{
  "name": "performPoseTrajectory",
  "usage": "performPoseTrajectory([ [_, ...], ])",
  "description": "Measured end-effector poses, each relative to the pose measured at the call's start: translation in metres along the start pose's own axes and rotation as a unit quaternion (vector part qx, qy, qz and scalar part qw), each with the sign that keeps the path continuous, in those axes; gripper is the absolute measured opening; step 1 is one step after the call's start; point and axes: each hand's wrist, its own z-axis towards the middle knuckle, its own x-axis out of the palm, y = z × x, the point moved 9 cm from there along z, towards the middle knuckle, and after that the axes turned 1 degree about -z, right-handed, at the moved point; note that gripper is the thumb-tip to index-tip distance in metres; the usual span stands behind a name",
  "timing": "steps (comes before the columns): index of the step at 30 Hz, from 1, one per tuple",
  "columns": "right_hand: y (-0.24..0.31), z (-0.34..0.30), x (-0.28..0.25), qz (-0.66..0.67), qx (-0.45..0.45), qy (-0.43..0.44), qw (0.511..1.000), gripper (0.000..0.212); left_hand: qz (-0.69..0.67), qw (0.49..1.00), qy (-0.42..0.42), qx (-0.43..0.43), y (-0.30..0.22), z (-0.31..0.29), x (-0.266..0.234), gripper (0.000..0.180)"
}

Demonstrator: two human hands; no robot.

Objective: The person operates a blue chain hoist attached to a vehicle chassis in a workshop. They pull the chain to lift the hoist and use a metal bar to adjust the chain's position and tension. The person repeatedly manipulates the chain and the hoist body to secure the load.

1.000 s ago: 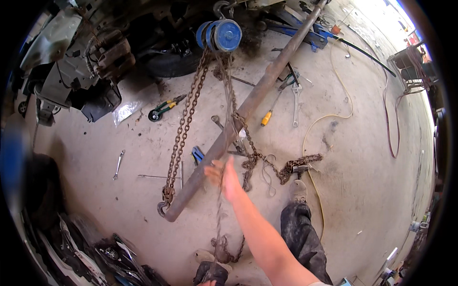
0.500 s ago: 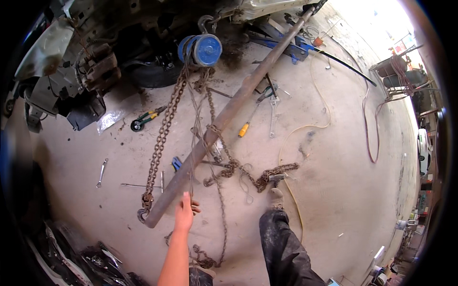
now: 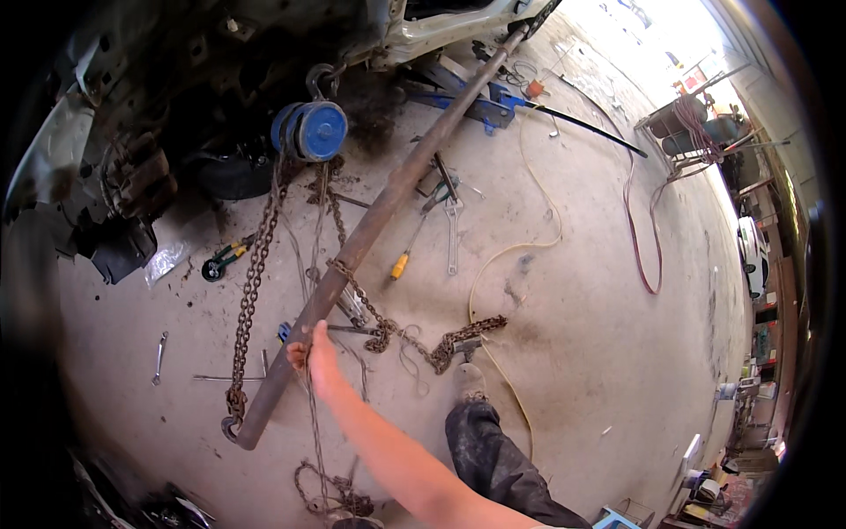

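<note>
A blue chain hoist (image 3: 320,131) hangs by its top hook under the vehicle body. From it, a thick rusty load chain (image 3: 249,304) runs down to a hook (image 3: 231,429) beside the lower end of a long rusty metal pipe (image 3: 388,201). Thin grey hand chain (image 3: 315,434) also falls from the hoist, in front of the pipe, to a pile near the lower edge. My right hand (image 3: 315,354) is closed around this thin chain before the pipe's lower part, fingers curled and thumb up. My left hand is out of view.
A blue floor jack (image 3: 485,110) stands at the back beside the pipe. Cutters (image 3: 227,259), an adjustable wrench (image 3: 453,238), a yellow-handled screwdriver (image 3: 400,265) and a spanner (image 3: 159,358) lie on the floor. A rusty chain (image 3: 467,335) lies by my shoe (image 3: 471,381); a yellow hose (image 3: 493,264) curves past.
My left hand has gone out of view, and my right arm has come in from the lower right to the thin chain. The whole scene has shifted left as my head moved.
</note>
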Motion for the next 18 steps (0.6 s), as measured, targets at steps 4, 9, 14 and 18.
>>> performPoseTrajectory([
  [4,-0.052,-0.079,-0.007,-0.352,-0.221,-0.143,0.898,0.039,-0.047,0.999,0.025,-0.001,0.003,0.058,-0.02,0.047],
  [9,-0.265,-0.222,-0.022,-0.475,-0.053,0.013,0.878,0.037,-0.581,0.774,-0.046,0.247,-0.07,0.204,-0.18,0.048],
  [14,-0.424,-0.4,-0.035,-0.539,0.014,0.486,0.688,0.04,-0.558,0.778,-0.19,0.218,-0.297,0.082,-0.359,0.045],
  [18,-0.313,-0.321,-0.036,-0.563,0.086,0.499,0.653,0.038,-0.261,0.877,-0.339,0.217,-0.258,0.031,-0.296,0.038],
])
